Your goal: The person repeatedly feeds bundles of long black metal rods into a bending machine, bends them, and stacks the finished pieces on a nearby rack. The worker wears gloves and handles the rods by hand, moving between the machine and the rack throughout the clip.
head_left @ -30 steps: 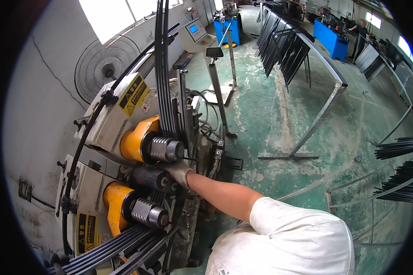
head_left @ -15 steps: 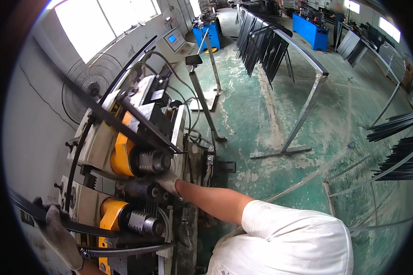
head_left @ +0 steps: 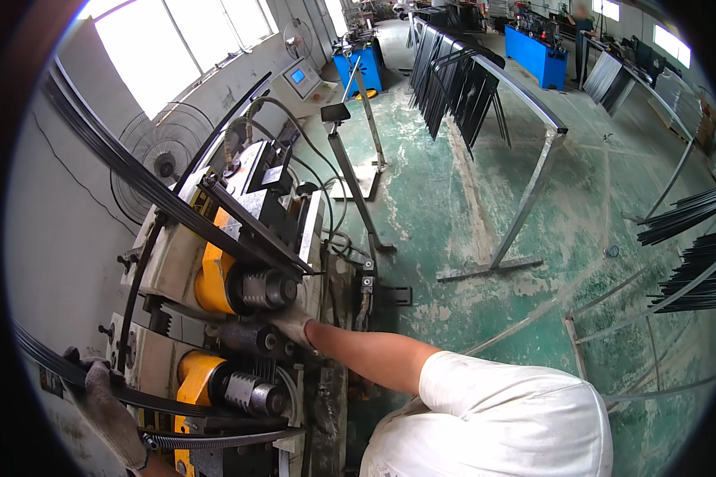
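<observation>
My left hand (head_left: 105,401), in a grey work glove, is closed round a bundle of thin black metal bars (head_left: 147,400) at the lower left. The bars run in a curve toward the lower roller die (head_left: 252,391) of a bending machine. My right arm reaches across to the machine, and the gloved right hand (head_left: 293,324) is at the dark cylinder (head_left: 248,337) between the upper roller die (head_left: 269,288) and the lower one. Its fingers are hidden behind the machine parts. Another set of black bars (head_left: 147,181) slants up to the left from the upper die.
Yellow machine arms (head_left: 215,274) hold the dies. A coil spring (head_left: 215,437) lies near my left wrist. A standing fan (head_left: 165,163) is by the wall. A metal rack (head_left: 525,103) carries hanging black frames. More black bars (head_left: 692,270) rest at the right. A person (head_left: 582,36) stands far back.
The upper black bars were smeared by motion and now show sharply as several separate bars, shifted slightly. Both hands stay in nearly the same places; the view has moved a little.
</observation>
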{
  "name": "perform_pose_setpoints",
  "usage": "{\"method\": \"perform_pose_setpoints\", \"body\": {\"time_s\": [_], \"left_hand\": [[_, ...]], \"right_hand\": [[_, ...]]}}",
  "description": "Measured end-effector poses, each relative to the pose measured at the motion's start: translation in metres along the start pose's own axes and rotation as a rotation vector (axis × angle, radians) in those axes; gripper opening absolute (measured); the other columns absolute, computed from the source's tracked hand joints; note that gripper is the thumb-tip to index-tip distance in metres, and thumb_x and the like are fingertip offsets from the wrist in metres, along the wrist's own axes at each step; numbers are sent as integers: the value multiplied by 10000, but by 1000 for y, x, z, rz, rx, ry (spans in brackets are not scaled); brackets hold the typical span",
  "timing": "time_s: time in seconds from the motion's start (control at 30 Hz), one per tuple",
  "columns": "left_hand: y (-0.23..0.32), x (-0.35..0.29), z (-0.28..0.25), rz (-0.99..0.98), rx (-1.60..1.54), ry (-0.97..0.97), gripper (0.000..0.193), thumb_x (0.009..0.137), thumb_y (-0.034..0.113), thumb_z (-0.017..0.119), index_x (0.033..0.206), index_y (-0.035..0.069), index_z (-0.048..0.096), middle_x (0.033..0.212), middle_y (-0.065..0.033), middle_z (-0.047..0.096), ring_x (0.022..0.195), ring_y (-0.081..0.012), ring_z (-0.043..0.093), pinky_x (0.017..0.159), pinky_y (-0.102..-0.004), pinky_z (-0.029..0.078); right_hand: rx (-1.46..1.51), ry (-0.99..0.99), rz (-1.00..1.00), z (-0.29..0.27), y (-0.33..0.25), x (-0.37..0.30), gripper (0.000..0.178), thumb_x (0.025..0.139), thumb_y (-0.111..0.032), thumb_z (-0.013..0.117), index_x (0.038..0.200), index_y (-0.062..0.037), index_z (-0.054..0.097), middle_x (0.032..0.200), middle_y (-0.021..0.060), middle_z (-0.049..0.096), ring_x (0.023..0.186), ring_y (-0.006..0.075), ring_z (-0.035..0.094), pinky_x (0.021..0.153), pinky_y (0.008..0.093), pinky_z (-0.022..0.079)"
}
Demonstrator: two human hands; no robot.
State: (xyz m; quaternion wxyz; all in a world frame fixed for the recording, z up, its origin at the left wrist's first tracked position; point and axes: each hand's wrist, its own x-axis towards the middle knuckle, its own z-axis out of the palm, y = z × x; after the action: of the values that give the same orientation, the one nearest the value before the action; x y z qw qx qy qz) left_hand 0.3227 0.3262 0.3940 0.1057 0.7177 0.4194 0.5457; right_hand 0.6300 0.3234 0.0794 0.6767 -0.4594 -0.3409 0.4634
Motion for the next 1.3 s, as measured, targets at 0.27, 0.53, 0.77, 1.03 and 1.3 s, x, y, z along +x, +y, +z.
{"method": "perform_pose_setpoints", "body": {"time_s": [0.27, 0.53, 0.77, 1.03, 1.3], "left_hand": [[3, -1, 4, -34, -168, 66, 496, 1075, 80, 649, 1548, -27, 550, 1047, -45, 634, 884, -139, 616, 792, -293, 517], [17, -6, 4, -26, -12, 54, 513, 1069, 106, 684, 1551, -18, 559, 1046, -60, 646, 866, -151, 621, 779, -304, 531], [16, -4, 3, -34, -42, 88, 570, 1032, 153, 731, 1550, -19, 567, 1007, -81, 645, 801, -163, 648, 716, -302, 547], [39, 6, -5, -321, -232, 65, 547, 1093, 269, 714, 1570, 29, 593, 1184, -92, 706, 1002, -206, 656, 856, -384, 553], [106, -9, 10, -220, -183, 178, 293, 1017, 94, 761, 1214, -124, 761, 1024, -205, 800, 911, -293, 771, 846, -415, 634]], "right_hand": [[-28, -33, 48, 1, -23, -14, 600, 960, -247, 803, 1502, -32, 662, 1365, 159, 750, 1237, 246, 731, 1076, 402, 596], [42, -17, 35, 2, -11, -7, 534, 961, -196, 765, 1463, -27, 694, 1334, 140, 773, 1192, 233, 745, 1043, 383, 594], [90, -14, 37, 6, -2, -3, 524, 971, -176, 767, 1468, -40, 678, 1325, 132, 754, 1200, 228, 731, 1035, 384, 607], [67, -38, 41, 0, 6, 4, 521, 979, -197, 781, 1463, -31, 682, 1332, 142, 760, 1180, 227, 739, 1020, 377, 611], [-144, -27, 140, -5, 49, 22, 470, 999, -272, 761, 1400, -29, 731, 1254, 137, 807, 1140, 225, 759, 971, 382, 611]]}}
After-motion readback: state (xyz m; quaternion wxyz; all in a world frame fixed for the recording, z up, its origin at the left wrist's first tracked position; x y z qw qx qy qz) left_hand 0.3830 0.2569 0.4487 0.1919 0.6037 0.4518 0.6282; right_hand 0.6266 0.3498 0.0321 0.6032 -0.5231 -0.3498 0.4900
